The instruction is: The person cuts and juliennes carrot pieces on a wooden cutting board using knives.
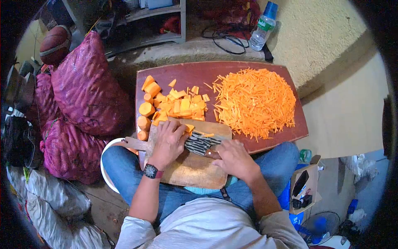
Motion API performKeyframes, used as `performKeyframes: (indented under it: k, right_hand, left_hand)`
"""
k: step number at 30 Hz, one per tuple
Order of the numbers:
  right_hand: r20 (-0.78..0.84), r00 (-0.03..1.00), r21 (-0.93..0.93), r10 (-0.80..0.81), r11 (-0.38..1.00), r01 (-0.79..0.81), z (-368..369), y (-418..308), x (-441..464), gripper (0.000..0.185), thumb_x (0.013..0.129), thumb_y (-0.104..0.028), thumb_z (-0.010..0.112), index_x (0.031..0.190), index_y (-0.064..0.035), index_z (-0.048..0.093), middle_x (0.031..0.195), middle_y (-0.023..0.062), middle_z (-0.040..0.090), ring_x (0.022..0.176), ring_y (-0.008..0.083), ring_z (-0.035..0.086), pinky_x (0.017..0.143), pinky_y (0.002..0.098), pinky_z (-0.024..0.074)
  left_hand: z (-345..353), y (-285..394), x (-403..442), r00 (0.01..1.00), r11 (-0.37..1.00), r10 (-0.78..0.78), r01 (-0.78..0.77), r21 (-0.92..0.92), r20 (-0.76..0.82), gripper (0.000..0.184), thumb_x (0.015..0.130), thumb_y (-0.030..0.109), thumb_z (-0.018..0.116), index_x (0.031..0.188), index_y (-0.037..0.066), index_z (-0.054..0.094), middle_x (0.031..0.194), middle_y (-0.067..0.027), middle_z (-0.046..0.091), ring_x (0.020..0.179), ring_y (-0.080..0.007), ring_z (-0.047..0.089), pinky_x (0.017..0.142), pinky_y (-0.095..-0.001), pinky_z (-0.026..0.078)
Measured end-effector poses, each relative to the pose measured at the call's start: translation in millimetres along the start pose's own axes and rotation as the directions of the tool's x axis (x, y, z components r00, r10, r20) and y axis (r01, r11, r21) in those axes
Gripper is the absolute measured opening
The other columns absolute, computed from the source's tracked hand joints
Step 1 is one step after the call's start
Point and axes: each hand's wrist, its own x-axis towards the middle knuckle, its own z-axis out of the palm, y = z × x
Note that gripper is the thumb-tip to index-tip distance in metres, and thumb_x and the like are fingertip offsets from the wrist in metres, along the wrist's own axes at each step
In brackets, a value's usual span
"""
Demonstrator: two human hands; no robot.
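A wooden cutting board (195, 172) lies across my lap, its upper edge over the red-brown table (248, 146). My right hand (236, 159) is closed round the wooden handle of a knife (198, 143), whose broad patterned blade points left. Near the blade's far end, my left hand (169, 139) rests with bent fingers on orange carrot pieces (189, 128) on the board. Beyond the board are flat carrot slices (184, 106) and, to their left, thick carrot chunks (146, 109). A large heap of thin carrot strips (257, 103) covers the table's right part.
Purple mesh sacks (87, 89) and white sacks (54, 205) stand at the left, with a ball (55, 45) above. Behind the table are a shelf (145, 39), cables (232, 41) and a water bottle (262, 31). At the lower right are a cardboard box (309, 184) and a fan (321, 226).
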Motion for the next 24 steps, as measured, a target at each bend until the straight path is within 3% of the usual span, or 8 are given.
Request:
performKeyframes:
  k: [2, 5, 8, 15, 18, 24]
  right_hand:
    - [-0.07, 0.994, 0.007, -0.085, 0.996, 0.085, 6, 1, -2, 0.042, 0.091, -0.032, 0.081, 0.114, 0.0008, 0.067, 0.114, 0.0197, 0.064, 0.119, 0.041, 0.062, 0.104, 0.0515, 0.0497]
    - [-0.086, 0.994, 0.088, -0.066, 0.993, 0.074, 6, -6, -5, 0.039, 0.092, -0.025, 0.08, 0.115, 0.002, 0.064, 0.113, 0.0211, 0.062, 0.116, 0.0429, 0.064, 0.102, 0.0534, 0.0521]
    - [0.014, 1.0, 0.154, -0.023, 0.988, 0.02, 0, -15, -8, 0.038, 0.094, -0.022, 0.077, 0.117, 0.002, 0.061, 0.116, 0.0222, 0.06, 0.113, 0.0455, 0.066, 0.096, 0.056, 0.0552]
    - [-0.093, 0.995, 0.171, -0.039, 0.984, 0.054, 2, -21, -26, 0.035, 0.093, -0.022, 0.078, 0.115, -0.0013, 0.061, 0.112, 0.0217, 0.061, 0.105, 0.0452, 0.067, 0.088, 0.0539, 0.0575]
    - [-0.057, 0.998, 0.207, -0.017, 0.978, 0.029, -3, -23, -38, 0.037, 0.092, -0.022, 0.077, 0.117, -0.0012, 0.06, 0.112, 0.021, 0.061, 0.102, 0.0457, 0.067, 0.086, 0.0537, 0.0579]
    - [-0.16, 0.987, 0.153, -0.004, 0.988, 0.029, 2, -14, -69, 0.039, 0.087, -0.023, 0.082, 0.114, -0.0025, 0.062, 0.106, 0.0188, 0.063, 0.097, 0.0436, 0.069, 0.081, 0.0536, 0.0582]
  left_hand:
    - [0, -1, 0, 1.0, 1.0, 0.001, -0.001, -0.001, 0.005, 0.021, 0.091, 0.015, 0.08, 0.108, 0.005, 0.075, 0.107, -0.0113, 0.065, 0.106, -0.0346, 0.061, 0.095, -0.0481, 0.045]
    - [0, -3, 3, 1.0, 1.0, -0.016, 0.016, -0.01, 0.019, 0.021, 0.092, 0.016, 0.08, 0.11, 0.005, 0.075, 0.107, -0.0107, 0.066, 0.106, -0.0336, 0.061, 0.096, -0.0475, 0.044]
    - [-2, -5, 5, 0.999, 0.999, -0.041, 0.042, -0.03, 0.034, 0.021, 0.093, 0.017, 0.079, 0.111, 0.006, 0.076, 0.107, -0.0103, 0.067, 0.108, -0.0326, 0.062, 0.096, -0.0467, 0.043]
    - [0, -9, 8, 0.995, 0.989, -0.1, 0.102, -0.105, 0.019, 0.019, 0.092, 0.02, 0.082, 0.105, 0.007, 0.078, 0.107, -0.0094, 0.069, 0.108, -0.0321, 0.062, 0.094, -0.0468, 0.043]
    - [0, -7, 9, 0.997, 0.995, -0.076, 0.076, -0.06, 0.006, 0.02, 0.09, 0.019, 0.083, 0.106, 0.007, 0.078, 0.106, -0.0088, 0.069, 0.107, -0.0324, 0.063, 0.093, -0.0466, 0.044]
    - [5, -3, 6, 0.996, 0.999, -0.038, 0.036, -0.025, -0.08, 0.02, 0.089, 0.02, 0.083, 0.104, 0.009, 0.078, 0.108, -0.0089, 0.067, 0.107, -0.0311, 0.061, 0.093, -0.0477, 0.041]
